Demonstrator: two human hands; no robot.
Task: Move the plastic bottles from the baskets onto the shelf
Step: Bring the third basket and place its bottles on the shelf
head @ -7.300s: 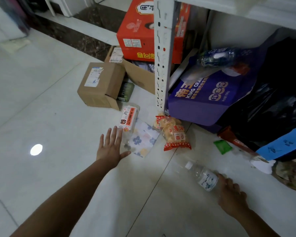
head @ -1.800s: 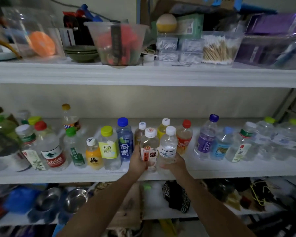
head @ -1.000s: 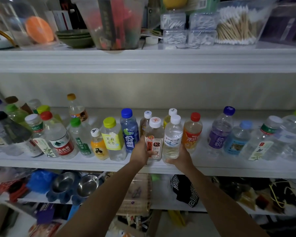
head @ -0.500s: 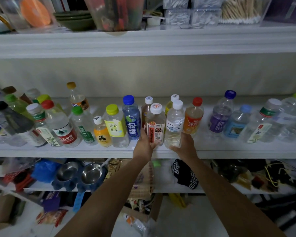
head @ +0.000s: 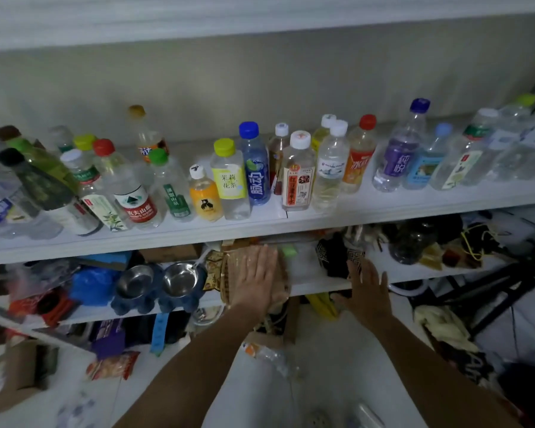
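The left hand (head: 257, 278) and right hand (head: 366, 291) hang flat-fingered and empty below the shelf (head: 368, 208). The bottles (head: 297, 180) stand packed along it, some at the left leaning. Squeezing another in could topple these light ones domino-fashion.

Left hand (head: 257, 279) and right hand (head: 366, 288) open below the bottle-lined shelf (head: 322, 219).

Both hands are spread flat with straight fingers and hold nothing, just under the shelf's front edge. Above them, near the middle of that edge, a white-capped bottle (head: 297, 176) with a red-and-white label stands upright, close beside a clear water bottle (head: 331, 168). A blue bottle (head: 255, 171) stands to their left and a red-capped orange bottle (head: 357, 159) to their right. Two steel bowls (head: 179, 279) sit on the lower shelf (head: 309, 273).
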